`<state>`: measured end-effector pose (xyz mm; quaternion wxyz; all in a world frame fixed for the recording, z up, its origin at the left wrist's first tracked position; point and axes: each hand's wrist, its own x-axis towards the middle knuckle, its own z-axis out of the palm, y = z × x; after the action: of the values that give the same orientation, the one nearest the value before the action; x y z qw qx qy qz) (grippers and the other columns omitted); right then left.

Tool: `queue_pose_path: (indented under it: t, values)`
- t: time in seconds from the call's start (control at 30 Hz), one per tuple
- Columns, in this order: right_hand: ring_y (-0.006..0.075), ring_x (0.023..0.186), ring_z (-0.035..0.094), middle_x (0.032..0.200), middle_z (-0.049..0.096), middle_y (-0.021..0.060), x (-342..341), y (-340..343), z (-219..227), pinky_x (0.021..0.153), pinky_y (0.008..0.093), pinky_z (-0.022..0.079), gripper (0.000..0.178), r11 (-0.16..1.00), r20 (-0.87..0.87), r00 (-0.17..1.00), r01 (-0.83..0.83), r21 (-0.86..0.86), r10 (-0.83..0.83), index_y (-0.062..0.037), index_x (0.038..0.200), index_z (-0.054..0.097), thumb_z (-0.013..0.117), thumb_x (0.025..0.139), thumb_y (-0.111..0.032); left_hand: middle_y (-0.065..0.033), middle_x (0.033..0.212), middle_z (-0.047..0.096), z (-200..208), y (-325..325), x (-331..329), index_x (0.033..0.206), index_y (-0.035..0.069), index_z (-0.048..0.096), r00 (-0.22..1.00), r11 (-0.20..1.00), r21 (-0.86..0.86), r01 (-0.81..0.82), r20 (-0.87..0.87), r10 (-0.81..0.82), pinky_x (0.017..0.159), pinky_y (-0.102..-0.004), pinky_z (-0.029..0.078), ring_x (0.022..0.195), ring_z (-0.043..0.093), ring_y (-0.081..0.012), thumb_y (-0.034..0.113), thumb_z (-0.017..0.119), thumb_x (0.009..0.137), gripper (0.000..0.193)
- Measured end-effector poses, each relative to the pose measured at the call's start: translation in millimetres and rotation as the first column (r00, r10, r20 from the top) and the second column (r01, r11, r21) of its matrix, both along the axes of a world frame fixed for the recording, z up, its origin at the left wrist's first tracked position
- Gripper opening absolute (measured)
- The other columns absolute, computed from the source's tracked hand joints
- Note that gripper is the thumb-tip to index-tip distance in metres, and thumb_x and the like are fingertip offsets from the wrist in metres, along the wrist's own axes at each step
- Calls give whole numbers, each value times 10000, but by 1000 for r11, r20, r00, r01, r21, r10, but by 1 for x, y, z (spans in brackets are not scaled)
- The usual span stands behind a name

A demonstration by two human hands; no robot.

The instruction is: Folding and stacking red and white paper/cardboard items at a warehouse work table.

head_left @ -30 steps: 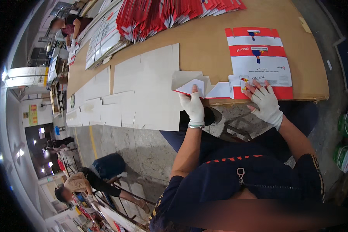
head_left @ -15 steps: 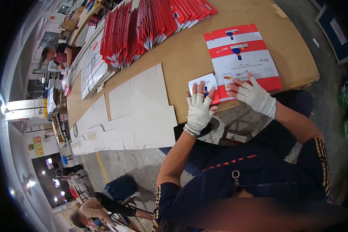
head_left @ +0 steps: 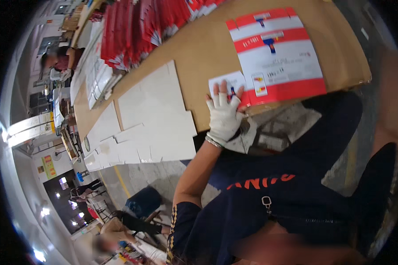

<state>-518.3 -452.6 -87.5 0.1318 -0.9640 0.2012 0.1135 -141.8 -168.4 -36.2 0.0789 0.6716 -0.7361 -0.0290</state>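
Note:
A flattened red and white carton (head_left: 292, 62) with printed panels and small pictures lies at the near right edge of the table. My left hand (head_left: 224, 115), in a white glove with bare fingertips, rests on the carton's small white side flap (head_left: 216, 84). Its fingers are spread and lie flat, holding nothing. My right forearm (head_left: 390, 97) stretches up along the far right side, blurred by motion. The hand at its end cannot be made out beyond the dark rim of the picture.
Rows of folded red cartons (head_left: 132, 31) stand at the back left of the brown cardboard-topped table (head_left: 194, 62). White cardboard sheets (head_left: 150, 106) lie to the left, beside a wrapped bundle (head_left: 102, 84). One person (head_left: 66, 59) works at the far left, another (head_left: 124, 227) sits lower left.
My right hand has left the carton and swung out to the right, out of sight. The left hand stays on the flap. The whole view has shifted slightly.

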Motion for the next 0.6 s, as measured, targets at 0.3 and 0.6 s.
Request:
queue_pose_path:
  t: [0.3, 0.6]
  values:
    - [289, 1286, 438, 1319, 514, 152, 43, 53, 102, 1065, 494, 347, 641, 962, 365, 930, 74, -264, 28, -111, 1311, 513, 681, 734, -335, -216, 1485, 271, -3, 7, 1, 1388, 250, 457, 999, 999, -10, -47, 12, 48, 1038, -651, 206, 1365, 242, -437, 376, 624, 828, 598]
    - [276, 1407, 245, 1503, 324, 67, 162, 142, 56, 1142, 540, 129, 814, 987, 310, 947, -30, -159, 79, -188, 1397, 434, 639, 718, -587, -214, 1480, 287, 1, 7, -5, 1384, 232, 466, 994, 995, -16, -99, -36, 99, 1059, -592, 225, 1354, 270, -431, 355, 642, 818, 606]
